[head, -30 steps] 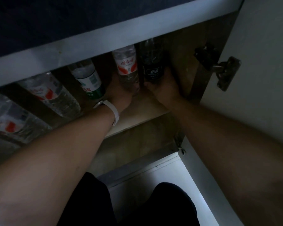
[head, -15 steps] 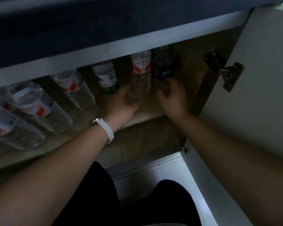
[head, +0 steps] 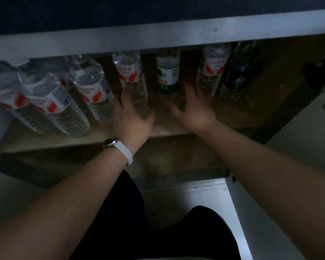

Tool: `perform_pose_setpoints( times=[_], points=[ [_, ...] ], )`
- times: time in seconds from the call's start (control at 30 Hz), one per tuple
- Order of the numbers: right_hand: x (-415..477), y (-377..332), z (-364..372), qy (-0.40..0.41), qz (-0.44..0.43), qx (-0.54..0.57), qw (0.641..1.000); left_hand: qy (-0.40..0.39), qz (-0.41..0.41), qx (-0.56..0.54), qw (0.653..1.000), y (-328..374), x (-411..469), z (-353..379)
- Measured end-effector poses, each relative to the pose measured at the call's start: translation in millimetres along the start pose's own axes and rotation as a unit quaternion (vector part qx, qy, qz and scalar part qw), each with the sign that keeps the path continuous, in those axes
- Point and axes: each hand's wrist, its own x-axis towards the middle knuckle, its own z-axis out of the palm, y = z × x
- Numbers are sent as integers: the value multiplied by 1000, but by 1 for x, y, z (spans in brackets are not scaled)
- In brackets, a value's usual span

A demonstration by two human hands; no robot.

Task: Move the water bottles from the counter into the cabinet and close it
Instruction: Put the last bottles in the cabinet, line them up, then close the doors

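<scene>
Both hands are in the cabinet (head: 281, 76). The left hand (head: 131, 117) curls round the base of a red-label bottle (head: 129, 72). The right hand (head: 193, 107) lies spread on the shelf (head: 167, 128). A green-label bottle (head: 167, 76) stands between them, and more bottles (head: 51, 102) crowd the left.

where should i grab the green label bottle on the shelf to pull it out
Grip the green-label bottle around its labelled body, coming from the open front. It stands upright with gaps on both sides for fingers; its cap is hidden behind the cabinet's top rail.
</scene>
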Motion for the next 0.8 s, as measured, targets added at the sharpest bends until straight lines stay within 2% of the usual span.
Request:
perform_pose_setpoints(
  times=[0.1, 0.23, 0.33, 0.5, 0.6, 0.8],
  points=[
    [18, -12, 16, 4, 4, 42, 999, 3, -28, -39, 999, -1, 16, 6],
    [40, -16, 40, 56, 18, 101, 993, 5, -79, -59, 995, -6, 41, 21],
    [51, -16, 51, 72, 29, 146, 986, -32, -113, -104, 988, -12, 55, 26],
    [63, -19, 61, 100, 70, 211, 970, -26, -78, -61, 995, -18, 63, 30],
    [70, -21, 63, 114, 95, 224, 963, -64, -103, -71, 990, -20, 66, 32],
    [69, -15, 56, 109, 102, 208, 967, -30, -128, -72, 989, -11, 69, 28]
  ],
)
